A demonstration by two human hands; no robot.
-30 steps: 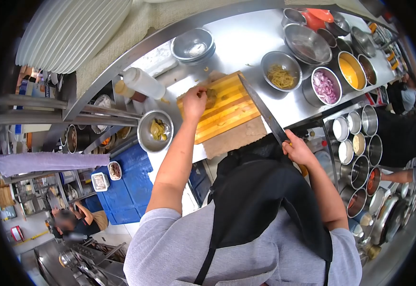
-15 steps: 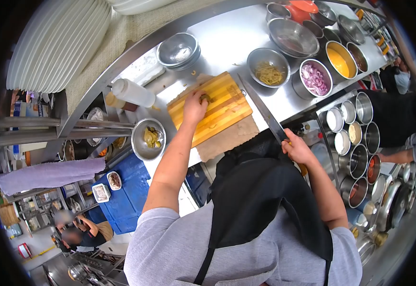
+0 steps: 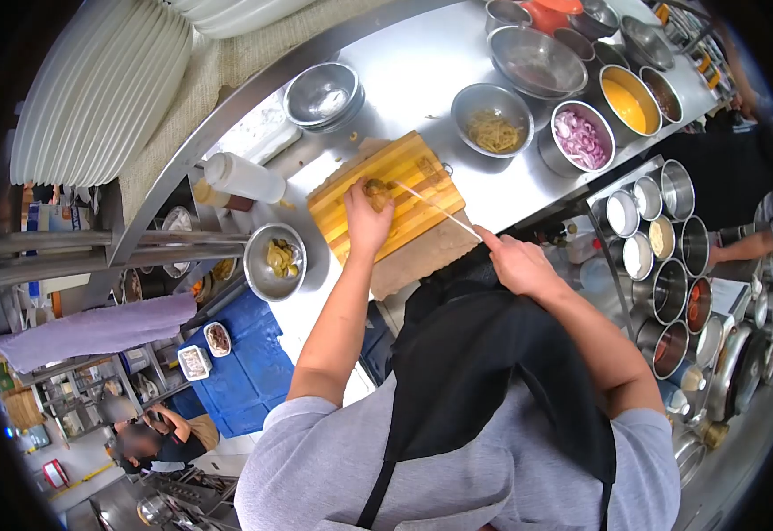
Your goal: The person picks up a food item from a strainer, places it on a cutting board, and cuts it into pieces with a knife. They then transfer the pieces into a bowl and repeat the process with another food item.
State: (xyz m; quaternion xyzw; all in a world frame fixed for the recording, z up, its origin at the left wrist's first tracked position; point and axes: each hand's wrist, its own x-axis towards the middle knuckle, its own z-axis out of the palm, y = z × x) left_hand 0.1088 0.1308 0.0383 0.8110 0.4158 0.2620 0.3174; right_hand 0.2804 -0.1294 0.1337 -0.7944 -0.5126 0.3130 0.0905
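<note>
Greenish-brown piece [image 3: 378,193]: on the cutting board [image 3: 342,221]
Left hand [image 3: 371,221]: gripping it from seven o'clock, seemingly to stop slipping
Right hand [image 3: 524,265]: closed round the knife [image 3: 440,211], which points in from four o'clock, probably for control
Bowl [image 3: 261,276]: board's eight o'clock
Change: blade, beside the board earlier, now over it
</note>
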